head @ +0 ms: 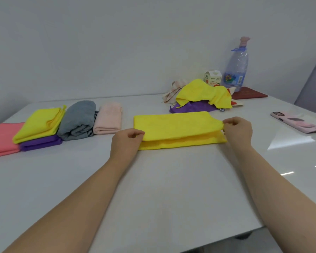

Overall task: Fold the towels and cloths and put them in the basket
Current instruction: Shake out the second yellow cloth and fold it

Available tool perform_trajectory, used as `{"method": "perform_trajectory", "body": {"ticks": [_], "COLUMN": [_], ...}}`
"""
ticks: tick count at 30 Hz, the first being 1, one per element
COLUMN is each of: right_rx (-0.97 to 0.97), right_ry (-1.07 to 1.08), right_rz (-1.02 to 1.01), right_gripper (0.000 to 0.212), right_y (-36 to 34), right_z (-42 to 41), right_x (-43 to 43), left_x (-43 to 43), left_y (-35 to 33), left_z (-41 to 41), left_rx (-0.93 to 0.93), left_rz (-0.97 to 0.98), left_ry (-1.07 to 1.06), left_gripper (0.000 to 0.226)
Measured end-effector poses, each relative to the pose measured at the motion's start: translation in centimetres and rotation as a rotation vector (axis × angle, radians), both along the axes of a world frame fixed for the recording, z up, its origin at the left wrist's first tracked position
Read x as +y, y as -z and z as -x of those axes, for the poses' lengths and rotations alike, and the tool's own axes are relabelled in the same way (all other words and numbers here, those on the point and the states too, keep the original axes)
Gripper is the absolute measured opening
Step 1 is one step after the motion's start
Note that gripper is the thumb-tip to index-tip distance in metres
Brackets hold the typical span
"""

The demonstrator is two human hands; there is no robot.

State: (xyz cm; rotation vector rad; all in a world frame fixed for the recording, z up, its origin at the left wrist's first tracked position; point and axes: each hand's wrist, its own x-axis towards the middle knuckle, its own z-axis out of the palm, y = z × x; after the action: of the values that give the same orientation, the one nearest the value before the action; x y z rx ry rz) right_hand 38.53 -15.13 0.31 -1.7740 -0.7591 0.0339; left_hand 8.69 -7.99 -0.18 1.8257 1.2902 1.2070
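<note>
Both hands pinch the yellow cloth (177,125), mid-worktop (171,189), top layer lifted: left hand (127,141) on its left end, right hand (237,129) on its right end.

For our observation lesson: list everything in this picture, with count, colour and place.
yellow cloth: 1, yellow, centre, half folded
coral cloth: 1, coral, far left
folded yellow cloth: 1, yellow, left, atop purple
purple cloth: 1, purple, left, beneath it
grey towel: 1, grey, left of centre
pink towel: 1, pale pink, beside grey
loose pile: 1, yellow, purple, striped, back right
carton: 1, white, behind pile
bottle: 1, clear bluish, back right
flat item: 1, dark red, by bottle
phone: 1, pink, right
table: 1, white, under everything
left hand: 1, pinching cloth's left end
right hand: 1, pinching cloth's right end
</note>
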Motion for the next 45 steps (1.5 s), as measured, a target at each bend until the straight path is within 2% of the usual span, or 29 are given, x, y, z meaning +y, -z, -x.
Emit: {"method": "perform_trajectory", "body": {"ticks": [3, 6, 8, 13, 18, 23, 25, 27, 29, 30, 32, 34, 36, 40, 42, 45], "right_rx": [-0.086, -0.180, -0.227, -0.243, -0.216, -0.227, -0.346, -0.536, -0.635, -0.646, -0.655, -0.631, -0.574, -0.641, -0.673, -0.698], "right_ry": [0.068, -0.003, -0.038, -0.006, 0.040, 0.057, 0.097, 0.116, -0.019, -0.144, -0.390, -0.501, -0.494, -0.303, -0.301, -0.316], "right_rz": [0.062, 0.386, 0.529, 0.544, 0.446, 0.595, 0.684, 0.678, 0.561, 0.558, 0.748, 0.958, 0.966, 0.736, 0.655, 0.637], "right_gripper": [0.025, 0.024, 0.023, 0.024, 0.025, 0.024, 0.027, 0.029, 0.035, 0.040, 0.052, 0.056, 0.055, 0.047, 0.045, 0.044], "right_y": [-0.4, 0.1, 0.3, 0.4, 0.3, 0.6, 0.4, 0.0, -0.1, 0.1, 0.8, 1.1, 0.5, -1.1, -1.8, -2.2], "right_z": [0.0, 0.0, 0.2, 0.1, -0.2, -0.7, -0.5, 0.6, 2.4, 3.4, 5.2, 5.6, 5.5, 6.2, 6.8, 7.0], "right_x": [-0.3, -0.1, 0.1, 0.1, -0.1, -0.1, -0.2, -0.2, 0.1, 0.3, 0.6, 0.7, 1.0, 3.5, 5.7, 9.5], "left_x": [-0.2, -0.2, -0.2, -0.1, 0.0, 0.1, 0.2, 0.6, 0.3, 0.0, -0.2, 0.0, 0.4, 2.8, 4.2, 6.3], "left_y": [-0.2, 0.2, 0.4, 0.4, 0.3, 0.4, 0.6, 1.0, 1.1, 1.1, 1.3, 1.1, 0.6, -0.7, -1.4, -1.9], "left_z": [-0.1, -0.2, -0.1, 0.0, 0.2, 0.3, 0.4, 0.3, -0.2, -0.5, -0.9, -0.8, -0.7, -2.5, -4.5, -7.5], "left_rx": [-0.018, 0.189, 0.257, 0.247, 0.282, 0.517, 0.682, 0.768, 0.816, 0.896, 1.022, 1.075, 1.025, 0.771, 0.732, 0.724], "left_rz": [0.003, 0.003, 0.005, 0.031, 0.039, 0.013, -0.149, -0.390, -0.470, -0.428, -0.239, -0.132, -0.168, -0.285, -0.250, -0.235], "left_ry": [0.029, 0.001, -0.008, -0.044, -0.072, -0.073, -0.115, -0.103, 0.052, 0.146, 0.307, 0.367, 0.324, 0.170, 0.185, 0.190], "left_gripper": [0.017, 0.019, 0.017, 0.014, 0.020, 0.020, 0.020, 0.033, 0.050, 0.055, 0.053, 0.051, 0.047, 0.045, 0.041, 0.043]}}
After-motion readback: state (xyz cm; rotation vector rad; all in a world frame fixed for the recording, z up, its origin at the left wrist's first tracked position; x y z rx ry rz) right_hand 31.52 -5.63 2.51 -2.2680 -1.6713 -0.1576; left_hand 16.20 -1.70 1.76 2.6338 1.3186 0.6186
